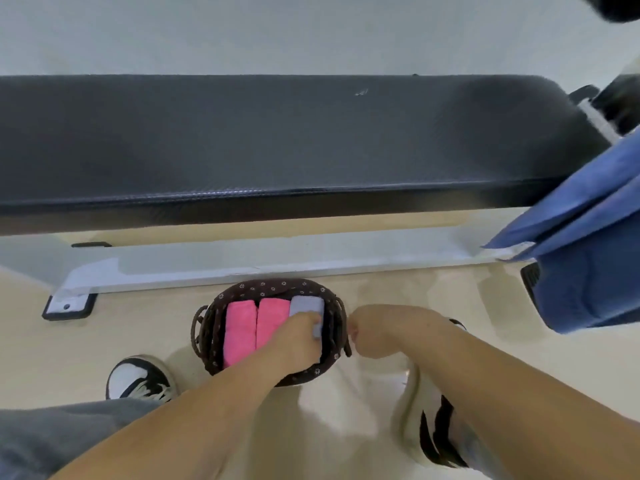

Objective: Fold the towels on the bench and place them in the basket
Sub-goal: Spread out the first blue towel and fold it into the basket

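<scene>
— Where was the grey towel [306, 304]?
— Folded in the basket [277, 287] on the floor [104, 334], at its right end, just beside our two pink towels [239, 327]. Our left hand [298, 337] had its fingers [311, 318] grasping it.
— And our right hand [377, 332]?
— It was curled at the basket's right rim. We couldn't tell whether it held anything. The desk [277, 140] stood behind.

gym-like room; padded black bench [277, 140], pale floor [104, 341], plain wall [277, 29]

Black-and-white sneaker [140, 377], grey trouser leg [52, 434] — glossy cream floor [104, 336]
</scene>
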A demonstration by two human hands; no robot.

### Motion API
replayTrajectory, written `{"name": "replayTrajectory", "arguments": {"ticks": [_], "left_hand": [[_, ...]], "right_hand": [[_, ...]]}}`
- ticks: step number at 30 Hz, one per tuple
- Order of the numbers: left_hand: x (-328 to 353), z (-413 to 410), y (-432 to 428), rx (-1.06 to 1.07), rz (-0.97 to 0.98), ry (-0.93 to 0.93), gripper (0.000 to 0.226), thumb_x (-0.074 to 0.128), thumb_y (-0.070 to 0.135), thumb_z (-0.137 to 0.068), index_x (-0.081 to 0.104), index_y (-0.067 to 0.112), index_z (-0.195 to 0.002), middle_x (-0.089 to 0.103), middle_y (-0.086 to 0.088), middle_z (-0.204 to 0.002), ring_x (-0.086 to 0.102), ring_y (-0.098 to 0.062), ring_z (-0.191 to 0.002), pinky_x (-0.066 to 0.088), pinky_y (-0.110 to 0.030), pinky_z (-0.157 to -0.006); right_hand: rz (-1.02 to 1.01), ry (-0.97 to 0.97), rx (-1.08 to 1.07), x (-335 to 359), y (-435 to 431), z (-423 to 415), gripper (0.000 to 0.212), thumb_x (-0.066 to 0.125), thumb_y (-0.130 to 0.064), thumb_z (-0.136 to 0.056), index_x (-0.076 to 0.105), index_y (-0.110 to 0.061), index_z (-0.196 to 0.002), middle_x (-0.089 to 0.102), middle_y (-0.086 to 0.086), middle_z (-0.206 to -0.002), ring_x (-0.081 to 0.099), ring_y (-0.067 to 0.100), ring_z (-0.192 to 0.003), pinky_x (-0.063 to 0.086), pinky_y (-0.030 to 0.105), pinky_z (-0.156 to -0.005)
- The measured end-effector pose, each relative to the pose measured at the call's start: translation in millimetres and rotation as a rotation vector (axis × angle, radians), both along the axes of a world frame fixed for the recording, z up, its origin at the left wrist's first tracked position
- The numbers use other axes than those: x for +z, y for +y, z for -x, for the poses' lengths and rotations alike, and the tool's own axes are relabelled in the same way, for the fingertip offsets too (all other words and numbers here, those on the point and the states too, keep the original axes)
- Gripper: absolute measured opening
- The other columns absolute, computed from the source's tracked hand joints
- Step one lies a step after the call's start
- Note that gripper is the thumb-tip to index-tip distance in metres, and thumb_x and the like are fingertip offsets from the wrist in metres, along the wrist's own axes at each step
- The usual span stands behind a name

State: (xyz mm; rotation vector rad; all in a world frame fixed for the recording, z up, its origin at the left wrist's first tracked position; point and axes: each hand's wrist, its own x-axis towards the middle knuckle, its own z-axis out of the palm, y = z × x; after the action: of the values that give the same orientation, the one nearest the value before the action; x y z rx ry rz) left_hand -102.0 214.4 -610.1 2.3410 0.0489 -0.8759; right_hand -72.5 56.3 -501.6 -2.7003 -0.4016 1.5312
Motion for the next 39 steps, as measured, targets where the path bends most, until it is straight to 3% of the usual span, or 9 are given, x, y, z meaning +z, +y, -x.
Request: {"name": "replayTrajectory", "arguments": {"ticks": [5,8,11,13,17,23,29,34,39], "left_hand": [[81,-2,-47,0.090,0.208,-0.199,0.038,0.059,0.027,-0.085,0.070,0.030,-0.121,0.071,0.011,-0.118,0.066,-0.011,-0.108,0.049,-0.029,-0.103],[137,-9,-72,0.074,0.364,-0.285,0.031,0.060,0.012,-0.094,0.068,0.025,-0.121,0.070,0.008,-0.114,0.066,-0.011,-0.096,0.051,-0.019,-0.079],[191,-16,-95,0.042,0.437,-0.376,0.030,0.058,0.012,-0.094,0.069,0.027,-0.118,0.070,0.012,-0.109,0.071,-0.011,-0.089,0.049,-0.015,-0.068],[223,-22,-113,0.003,0.466,-0.432,0.030,0.058,0.009,-0.093,0.068,0.025,-0.116,0.070,0.009,-0.108,0.074,-0.014,-0.088,0.051,-0.018,-0.070],[277,-37,-151,-0.090,0.467,-0.524,0.032,0.057,0.011,-0.095,0.066,0.023,-0.123,0.072,0.007,-0.110,0.071,-0.011,-0.095,0.053,-0.018,-0.073],[326,-69,-203,-0.088,0.510,-0.595,0.026,0.064,0.023,-0.095,0.069,0.025,-0.120,0.074,0.009,-0.111,0.069,-0.007,-0.099,0.058,-0.027,-0.082],[387,-98,-279,-0.106,0.679,-0.704,0.041,0.078,0.034,-0.087,0.064,0.022,-0.124,0.071,0.011,-0.106,0.070,-0.009,-0.098,0.060,-0.033,-0.091],[400,-117,-304,-0.083,0.655,-0.693,0.031,0.074,0.026,-0.090,0.062,0.019,-0.118,0.064,0.003,-0.082,0.060,-0.008,-0.074,0.054,-0.020,-0.070],[412,-131,-297,-0.107,0.527,-0.843,0.011,0.061,0.025,-0.097,0.071,0.021,-0.096,0.072,0.004,-0.087,0.069,-0.014,-0.084,0.058,-0.032,-0.076]], "right_hand": [[0.082,-0.187,0.006,82,-39,-2,0.043,0.044,-0.039,-0.106,0.054,-0.019,-0.143,0.057,0.004,-0.142,0.056,0.029,-0.126,0.045,0.041,-0.108],[0.063,-0.276,-0.024,139,-65,-3,0.046,0.045,-0.043,-0.107,0.052,-0.022,-0.147,0.056,0.002,-0.144,0.054,0.028,-0.128,0.043,0.037,-0.105],[-0.035,-0.387,-0.115,194,-98,-6,0.041,0.048,-0.045,-0.105,0.064,-0.022,-0.133,0.064,-0.001,-0.128,0.061,0.026,-0.116,0.048,0.038,-0.100],[-0.222,-0.582,-0.253,214,-121,-8,0.031,0.052,-0.040,-0.102,0.073,-0.018,-0.104,0.071,-0.001,-0.098,0.064,0.020,-0.089,0.054,0.038,-0.084],[-0.561,-1.074,-0.607,230,-155,2,0.031,0.051,-0.027,-0.097,0.055,-0.027,-0.066,0.055,-0.006,-0.058,0.050,0.014,-0.058,0.051,0.040,-0.062],[-0.709,-1.575,-0.719,274,-173,16,0.021,0.055,-0.026,-0.099,0.074,-0.022,-0.106,0.072,-0.010,-0.090,0.065,0.012,-0.088,0.055,0.034,-0.079],[-0.480,-1.849,-0.689,276,-222,10,0.029,0.053,-0.013,-0.090,0.075,-0.012,-0.110,0.070,0.007,-0.114,0.061,0.029,-0.113,0.031,0.050,-0.120],[-0.356,-1.854,-0.696,274,-228,5,0.034,0.052,-0.012,-0.084,0.075,-0.011,-0.109,0.065,0.010,-0.106,0.058,0.034,-0.103,0.049,0.043,-0.088],[-0.123,-1.884,-0.708,272,-226,-1,0.018,0.064,-0.016,-0.079,0.066,-0.005,-0.093,0.055,0.018,-0.100,0.049,0.038,-0.097,0.047,0.046,-0.087]]}}
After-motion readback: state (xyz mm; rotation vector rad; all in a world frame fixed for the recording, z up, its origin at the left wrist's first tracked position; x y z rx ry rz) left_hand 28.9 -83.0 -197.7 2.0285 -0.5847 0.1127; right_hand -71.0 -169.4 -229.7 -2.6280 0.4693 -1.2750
